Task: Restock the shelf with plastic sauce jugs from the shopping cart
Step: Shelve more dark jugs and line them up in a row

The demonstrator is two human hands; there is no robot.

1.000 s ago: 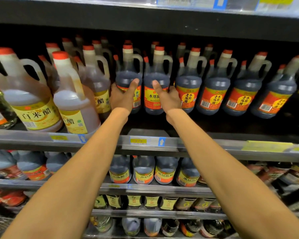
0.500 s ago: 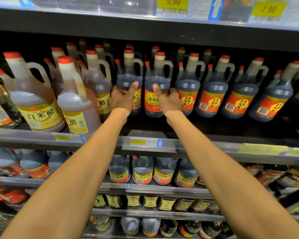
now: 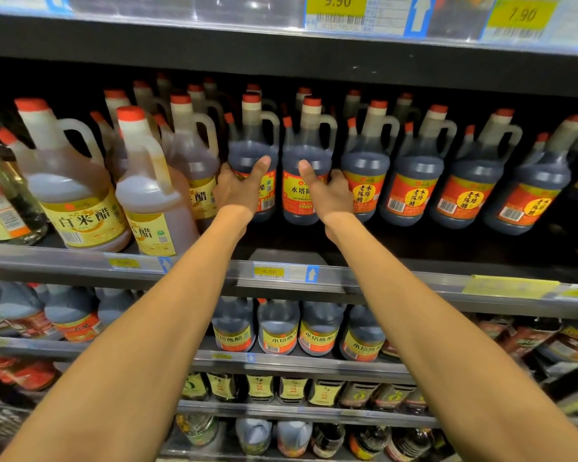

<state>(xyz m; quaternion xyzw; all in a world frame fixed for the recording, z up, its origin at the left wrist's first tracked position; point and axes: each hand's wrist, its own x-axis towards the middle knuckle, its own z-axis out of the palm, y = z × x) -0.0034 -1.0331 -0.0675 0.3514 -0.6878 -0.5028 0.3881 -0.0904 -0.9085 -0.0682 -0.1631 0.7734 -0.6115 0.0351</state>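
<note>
- Two dark plastic sauce jugs with red caps stand side by side on the black shelf (image 3: pixel 281 238), set back from its front edge: the left jug (image 3: pixel 252 151) and the right jug (image 3: pixel 306 155).
- The left hand (image 3: pixel 239 191) cups the left jug, thumb across its front and fingers wrapped behind, out of view.
- The right hand (image 3: pixel 327 191) grips the right jug likewise, thumb raised on the label.
- Risk: pushing unevenly could tip either jug into the amber vinegar jug (image 3: pixel 194 161) or the neighbouring dark jug (image 3: pixel 364 168) just beside them.
- The shopping cart is not in view.
</note>
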